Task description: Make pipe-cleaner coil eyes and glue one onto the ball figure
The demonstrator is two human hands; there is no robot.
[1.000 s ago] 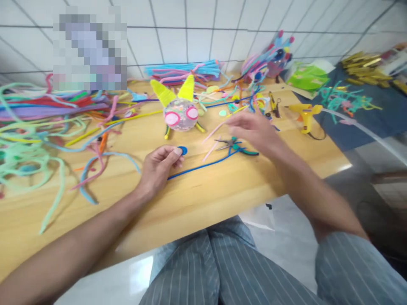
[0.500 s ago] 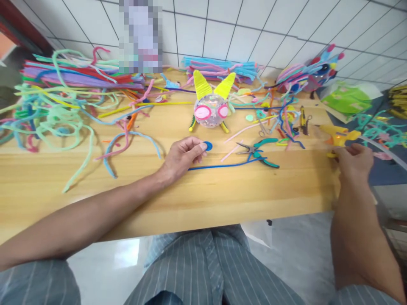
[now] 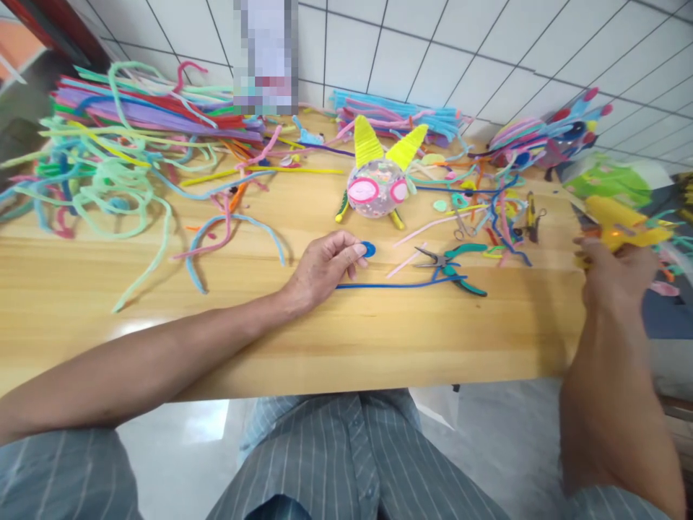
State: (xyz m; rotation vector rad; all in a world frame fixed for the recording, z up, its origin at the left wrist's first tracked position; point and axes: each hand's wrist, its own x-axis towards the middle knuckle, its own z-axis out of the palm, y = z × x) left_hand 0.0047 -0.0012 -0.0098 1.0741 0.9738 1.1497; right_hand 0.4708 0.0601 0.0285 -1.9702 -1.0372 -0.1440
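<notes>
My left hand (image 3: pixel 330 267) pinches a small blue disc (image 3: pixel 369 249), a coiled piece by its look, just above the wooden table. Over at the right edge, my right hand (image 3: pixel 617 271) is closed around the handle of a yellow glue gun (image 3: pixel 617 224), whose small orange light shows. Beyond my left hand stands a clear round figure (image 3: pixel 377 206) with yellow ears, pink-rimmed eyes and dark green and yellow legs. Green-handled pliers (image 3: pixel 449 269) lie to the right of the disc, across one end of a straight blue pipe cleaner (image 3: pixel 387 285).
Tangled pipe cleaners (image 3: pixel 119 195) cover the table's left side, with bundles (image 3: pixel 401 115) along the tiled wall. Scissors (image 3: pixel 460 225), scraps and a yellow cutter (image 3: pixel 530 209) lie right of the figure. A second decorated figure (image 3: pixel 563 141) stands at the back right.
My right hand has lifted the glue gun and turned it, bringing it up off the right side. My left hand keeps the blue disc. The whole view has shifted slightly.
</notes>
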